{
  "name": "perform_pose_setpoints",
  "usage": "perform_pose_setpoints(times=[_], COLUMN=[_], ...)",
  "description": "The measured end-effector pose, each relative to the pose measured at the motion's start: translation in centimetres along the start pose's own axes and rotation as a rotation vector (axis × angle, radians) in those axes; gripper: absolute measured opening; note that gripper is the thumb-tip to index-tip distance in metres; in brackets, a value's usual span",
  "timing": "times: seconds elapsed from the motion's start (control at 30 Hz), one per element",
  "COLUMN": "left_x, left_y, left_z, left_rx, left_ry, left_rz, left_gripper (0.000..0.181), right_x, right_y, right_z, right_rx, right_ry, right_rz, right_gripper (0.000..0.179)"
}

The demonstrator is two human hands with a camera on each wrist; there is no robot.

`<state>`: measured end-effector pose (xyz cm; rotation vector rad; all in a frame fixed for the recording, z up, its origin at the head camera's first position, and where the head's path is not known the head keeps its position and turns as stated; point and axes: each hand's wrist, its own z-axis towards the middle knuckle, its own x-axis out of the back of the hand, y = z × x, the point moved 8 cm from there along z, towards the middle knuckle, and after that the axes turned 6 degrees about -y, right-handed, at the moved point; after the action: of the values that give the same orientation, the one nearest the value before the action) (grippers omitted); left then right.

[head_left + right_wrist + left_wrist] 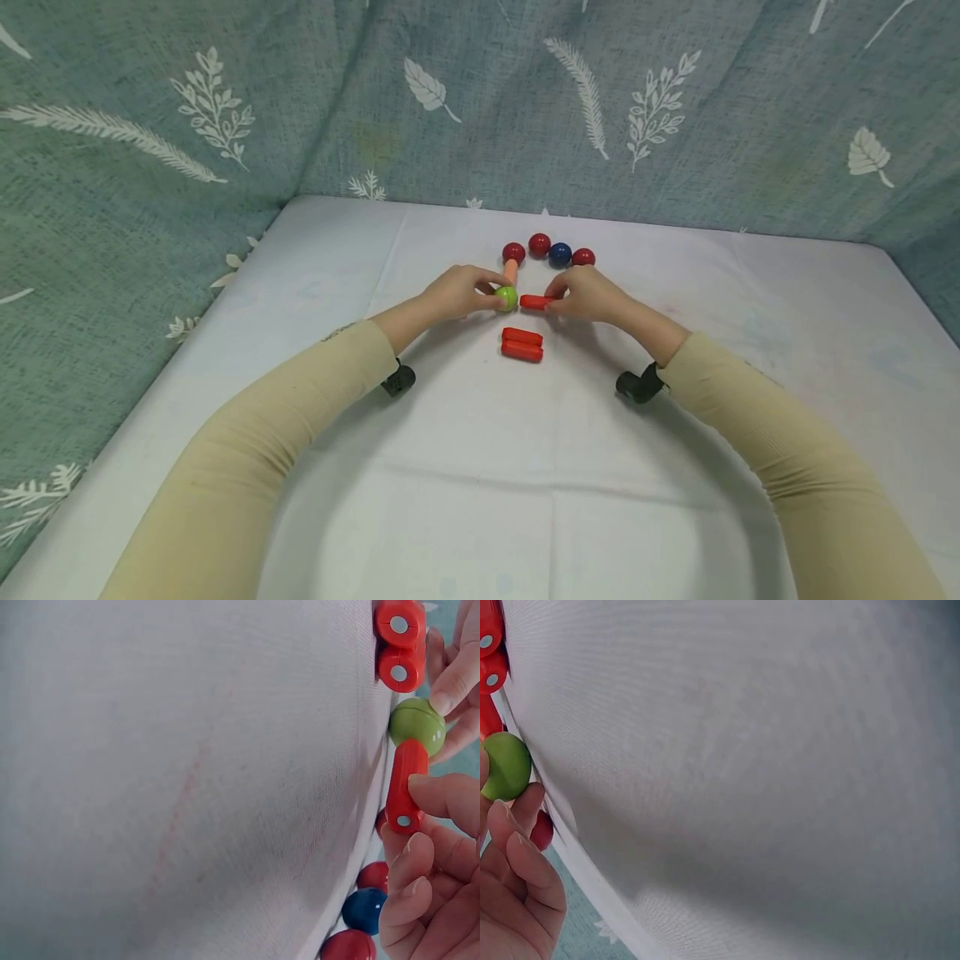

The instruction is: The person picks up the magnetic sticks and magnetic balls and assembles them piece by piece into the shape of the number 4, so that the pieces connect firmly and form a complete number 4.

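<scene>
My left hand pinches a green ball between thumb and fingers. An orange rod runs from behind that ball to a red ball. In my right hand a red rod is pinched between thumb and fingers, its far end pointing at the green ball. In the right wrist view the red rod meets the green ball, and a silvery round disc shows in its near end. Closer to me, two red rods lie side by side, with discs in their ends too.
Behind the hands a red ball, a blue ball and another red ball stand in a row on the white tablecloth. A patterned grey-green curtain hangs behind the table.
</scene>
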<state>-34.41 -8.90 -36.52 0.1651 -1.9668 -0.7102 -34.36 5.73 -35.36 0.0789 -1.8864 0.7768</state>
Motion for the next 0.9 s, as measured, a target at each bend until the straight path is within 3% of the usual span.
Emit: perform_pose_setpoints(times=[0.33,0.9], left_x=[-0.01,-0.01], left_y=[0.07,-0.02], left_z=[-0.12,-0.10], left_rx=[0.004,0.012], left_ry=[0.004,0.006], left_rz=[-0.007,-0.016], left_gripper=[0.042,0.042], right_x=[0.00,0.23], right_y=[-0.35,0.01], right_z=[0.13,-0.14], right_rx=[0.015,-0.057], right_ry=[0.003,0.000], right_rz=[0.003,0.051], right_gripper=[0.023,0.027])
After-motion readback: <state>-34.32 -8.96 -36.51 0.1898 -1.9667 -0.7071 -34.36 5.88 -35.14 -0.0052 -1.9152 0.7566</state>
